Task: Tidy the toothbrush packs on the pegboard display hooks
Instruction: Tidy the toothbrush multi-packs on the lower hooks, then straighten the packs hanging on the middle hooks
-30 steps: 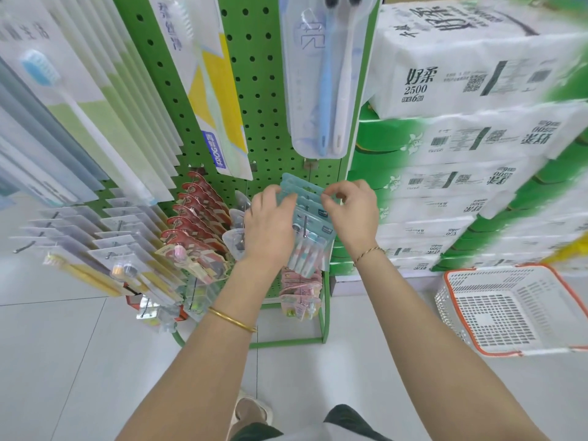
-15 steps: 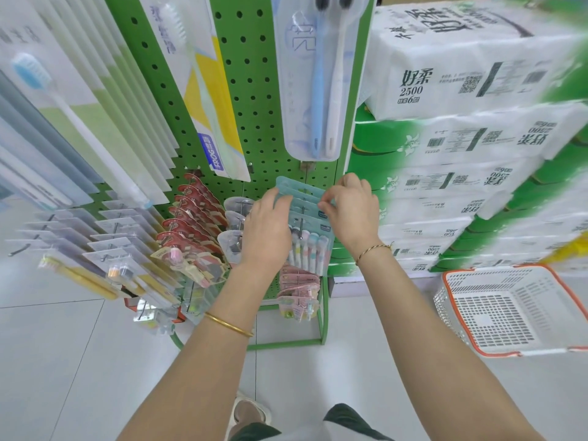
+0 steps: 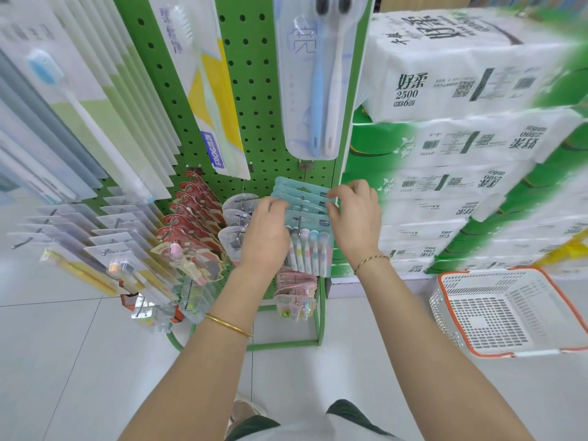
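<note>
view: looking down from head height at a green pegboard (image 3: pixel 254 90) stand on a pale tiled floor (image 3: pixel 79 377); both forearms reach in from the near edge.
task's thing: a row of teal toothbrush packs (image 3: pixel 305 202) hangs one behind another on a hook (image 3: pixel 299 221) low on the right side of the board. the front pack shows a line of small pastel brush heads; the packs behind show only their top edges.
left hand (image 3: pixel 265 237): back of the hand faces the camera. the fingers curl onto the left edge of the teal packs, holding them; the fingertips are hidden behind the cards.
right hand (image 3: pixel 356 218): thumb and fingers pinch the right edge of the same packs, a narrow hold near their tops.
wrists: a gold bangle (image 3: pixel 229 326) on the left, a thin chain (image 3: pixel 372 261) on the right.
just left of the hands: clear blister packs (image 3: pixel 235 214), partly covered by the left hand, then red packs (image 3: pixel 194 214), then pale packs running off the left edge.
below: pink packs (image 3: pixel 296 288), mostly hidden under the teal row.
above: a two-brush pack (image 3: pixel 311 90) and a yellow and white pack (image 3: pixel 210 90), both cut off at the top.
right: stacked tissue bundles (image 3: pixel 461 90), smeared and blurred toward the edge.
near right: a white basket (image 3: pixel 444 300) with orange trim, on the floor.
</note>
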A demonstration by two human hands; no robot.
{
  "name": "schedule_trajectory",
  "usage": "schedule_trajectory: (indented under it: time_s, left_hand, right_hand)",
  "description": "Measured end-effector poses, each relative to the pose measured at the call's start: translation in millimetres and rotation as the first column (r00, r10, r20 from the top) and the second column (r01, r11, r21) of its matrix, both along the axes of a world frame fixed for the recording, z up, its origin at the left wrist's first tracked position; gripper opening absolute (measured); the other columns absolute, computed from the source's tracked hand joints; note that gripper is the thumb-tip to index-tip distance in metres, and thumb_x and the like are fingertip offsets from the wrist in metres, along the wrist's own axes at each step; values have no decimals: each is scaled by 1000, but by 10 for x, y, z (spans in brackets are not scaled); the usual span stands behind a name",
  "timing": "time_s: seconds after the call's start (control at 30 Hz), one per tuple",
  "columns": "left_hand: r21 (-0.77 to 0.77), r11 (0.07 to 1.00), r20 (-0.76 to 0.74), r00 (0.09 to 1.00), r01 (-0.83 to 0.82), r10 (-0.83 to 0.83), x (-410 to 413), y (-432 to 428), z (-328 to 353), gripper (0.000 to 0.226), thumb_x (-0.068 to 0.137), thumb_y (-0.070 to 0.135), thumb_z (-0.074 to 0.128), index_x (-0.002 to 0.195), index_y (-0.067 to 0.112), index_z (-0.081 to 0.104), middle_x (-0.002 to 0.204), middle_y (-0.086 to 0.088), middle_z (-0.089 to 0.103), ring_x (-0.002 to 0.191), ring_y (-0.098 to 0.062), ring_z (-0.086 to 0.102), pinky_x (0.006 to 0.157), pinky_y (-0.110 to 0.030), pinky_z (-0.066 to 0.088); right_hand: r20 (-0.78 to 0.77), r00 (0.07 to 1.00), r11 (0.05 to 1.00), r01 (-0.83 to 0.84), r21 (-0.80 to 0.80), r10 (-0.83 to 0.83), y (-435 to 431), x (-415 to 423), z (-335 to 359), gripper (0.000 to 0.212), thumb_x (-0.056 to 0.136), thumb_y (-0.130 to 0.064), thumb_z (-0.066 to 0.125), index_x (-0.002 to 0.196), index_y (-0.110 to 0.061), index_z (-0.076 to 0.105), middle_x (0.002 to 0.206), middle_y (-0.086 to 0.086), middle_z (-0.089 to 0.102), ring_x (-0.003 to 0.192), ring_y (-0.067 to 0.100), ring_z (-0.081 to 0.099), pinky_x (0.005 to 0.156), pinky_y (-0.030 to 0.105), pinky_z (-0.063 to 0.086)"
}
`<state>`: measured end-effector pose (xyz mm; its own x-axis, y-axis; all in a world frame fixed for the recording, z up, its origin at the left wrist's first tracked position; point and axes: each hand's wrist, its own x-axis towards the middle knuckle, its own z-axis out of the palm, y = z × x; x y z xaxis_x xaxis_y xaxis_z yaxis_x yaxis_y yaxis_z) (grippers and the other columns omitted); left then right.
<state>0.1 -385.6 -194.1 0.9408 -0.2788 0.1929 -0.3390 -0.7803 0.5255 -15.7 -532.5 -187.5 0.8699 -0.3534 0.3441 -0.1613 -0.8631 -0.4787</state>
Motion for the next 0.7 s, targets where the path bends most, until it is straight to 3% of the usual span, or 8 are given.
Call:
schedule_trajectory:
  time_s: [0.17, 0.27, 0.33, 0.43, 0.53, 0.6, 0.7]
  left_hand:
    - [-129, 990, 46, 997, -55, 62, -123, 97, 33, 52, 86, -12, 42, 135, 3, 46, 143, -12, 39, 133, -23, 36, 107, -29, 29]
    - [-262, 958, 118, 982, -114, 149, -282, 213, 40, 49, 84, -13, 42, 129, 5, 52, 133, -10, 46, 126, -21, 42, 104, -24, 31]
    - [-354, 915, 89, 968, -191, 236, -413, 313, 23, 49, 84, -12, 42, 126, 8, 54, 126, -3, 46, 120, -16, 44, 102, -21, 33]
    - [-441, 843, 19, 935, -309, 353, -563, 509, -32, 45, 86, -10, 44, 122, 13, 57, 115, 5, 44, 111, -14, 50, 98, -28, 42]
    - [-437, 818, -68, 920, -375, 386, -607, 740, -134, 42, 87, -8, 46, 119, 16, 58, 105, 8, 44, 93, -7, 50, 88, -24, 43]
    - [-427, 824, -134, 927, -372, 349, -585, 883, -189, 40, 88, -7, 46, 120, 16, 57, 102, 8, 43, 87, -5, 49, 88, -25, 43]
    - [-410, 857, -195, 948, -312, 252, -482, 1062, -199, 41, 89, -5, 45, 124, 14, 55, 111, 4, 45, 92, -9, 52, 93, -29, 45]
  right_hand:
    - [107, 994, 1000, -13, -19, 15, 90, -206, 24, 18, 87, -9, 60, 104, -11, 66, 101, 12, 56, 94, 32, 50, 76, 38, 41]
    - [223, 970, 994, -103, 19, 97, 264, -413, 43, 16, 83, -3, 62, 98, -9, 67, 95, 11, 57, 89, 30, 53, 68, 34, 43]
    - [244, 954, 977, -198, 74, 175, 427, -565, 12, 14, 85, -5, 60, 96, -10, 67, 94, 7, 57, 87, 26, 55, 64, 33, 45]
    - [172, 947, 932, -303, 199, 271, 686, -716, -137, 13, 88, -11, 56, 97, -15, 65, 98, 1, 57, 79, 20, 57, 61, 36, 48]
    - [-19, 956, 902, -271, 336, 294, 917, -703, -357, 19, 92, -16, 55, 109, -16, 61, 106, 0, 57, 82, 15, 56, 71, 34, 48]
    - [-77, 956, 864, -220, 454, 284, 1063, -634, -439, 28, 92, -17, 56, 120, -12, 53, 108, -2, 54, 85, 12, 55, 76, 27, 46]
    - [-50, 980, 809, -130, 573, 193, 1259, -489, -442, 36, 91, -5, 56, 126, -2, 46, 104, -5, 45, 79, -3, 49, 70, 4, 37]
